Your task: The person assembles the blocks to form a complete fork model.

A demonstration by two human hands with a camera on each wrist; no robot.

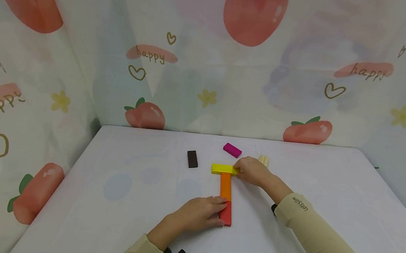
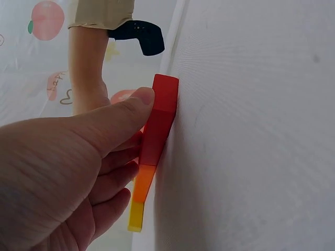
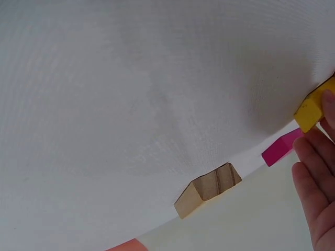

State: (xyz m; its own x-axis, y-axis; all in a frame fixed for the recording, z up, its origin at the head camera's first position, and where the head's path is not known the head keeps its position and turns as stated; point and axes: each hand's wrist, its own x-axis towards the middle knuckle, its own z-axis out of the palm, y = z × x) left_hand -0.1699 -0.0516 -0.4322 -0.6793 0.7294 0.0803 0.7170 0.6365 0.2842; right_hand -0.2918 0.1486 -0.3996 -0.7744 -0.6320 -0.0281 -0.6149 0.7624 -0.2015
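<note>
A yellow wooden block (image 1: pixel 220 169) lies crosswise at the far end of an orange block (image 1: pixel 225 184) and a red block (image 1: pixel 226 215), which lie end to end in line. Together they form a T. My right hand (image 1: pixel 254 171) pinches the right end of the yellow block between thumb and fingers, also visible in the right wrist view. My left hand (image 1: pixel 197 212) rests against the left side of the red block, its fingertips near the joint with the orange one. In the left wrist view the thumb touches the red block (image 2: pixel 159 125) near its end.
Behind the T lies a magenta block (image 1: pixel 232 150), with a dark brown block (image 1: pixel 192 159) to its left. A pale wooden, grooved block (image 1: pixel 264 160) sits just beyond the right hand. Patterned cloth (image 1: pixel 229 84) hangs behind the white table (image 1: pixel 111 224).
</note>
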